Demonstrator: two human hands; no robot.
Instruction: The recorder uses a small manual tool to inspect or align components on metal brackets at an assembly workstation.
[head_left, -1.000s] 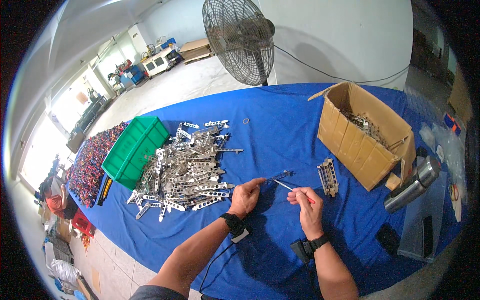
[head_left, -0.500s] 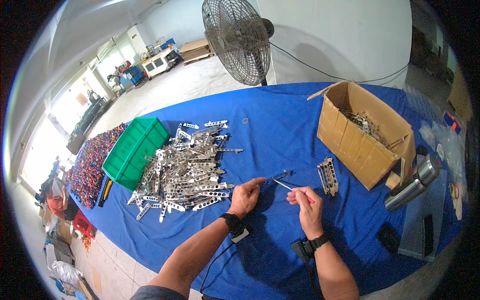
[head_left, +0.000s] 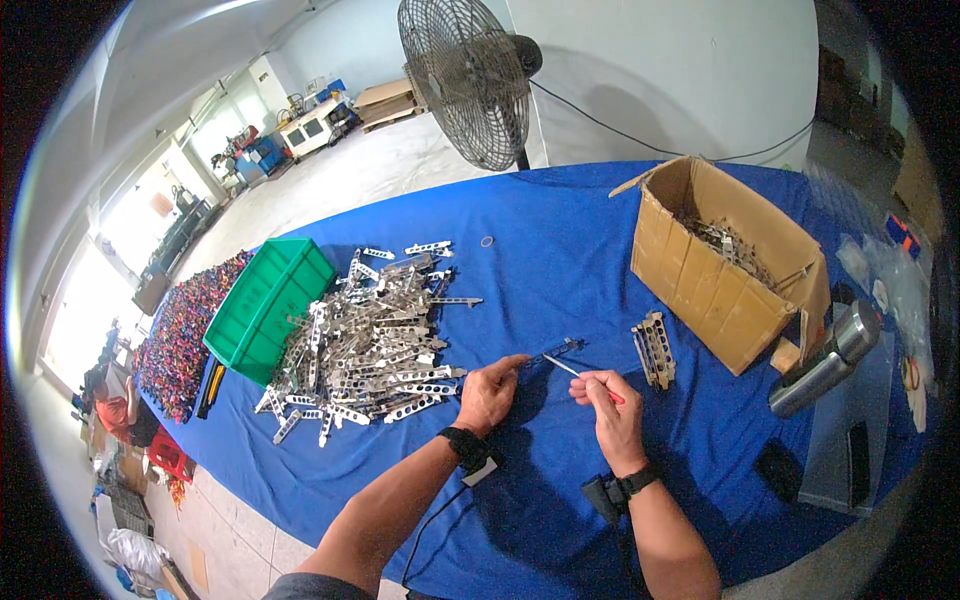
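My left hand (head_left: 489, 392) is closed, pinching the near end of a slotted metal strip (head_left: 556, 352) that points away to the right above the blue cloth. In my right hand (head_left: 612, 415) is a thin red-handled tool (head_left: 563, 367) with a pale, straight shaft. The shaft's tip meets or lies just over the strip; actual contact is hard to make out. To the left spreads a heap of similar metal strips (head_left: 365, 340), several with round holes. On the right, a small row of strips (head_left: 654, 350) lies together on the cloth.
A green bin (head_left: 268, 305) stands left, beside a pile of small multicoloured pieces (head_left: 185, 340). At right are a cardboard box (head_left: 700, 280) holding metal parts and a steel flask (head_left: 825, 362). Beyond the blue-covered table (head_left: 540, 230) stands a fan (head_left: 465, 80).
Both hands stay nearly where they were, with the strip and the tool still held. The whole view has shifted slightly, and the tool's angle has changed very little.
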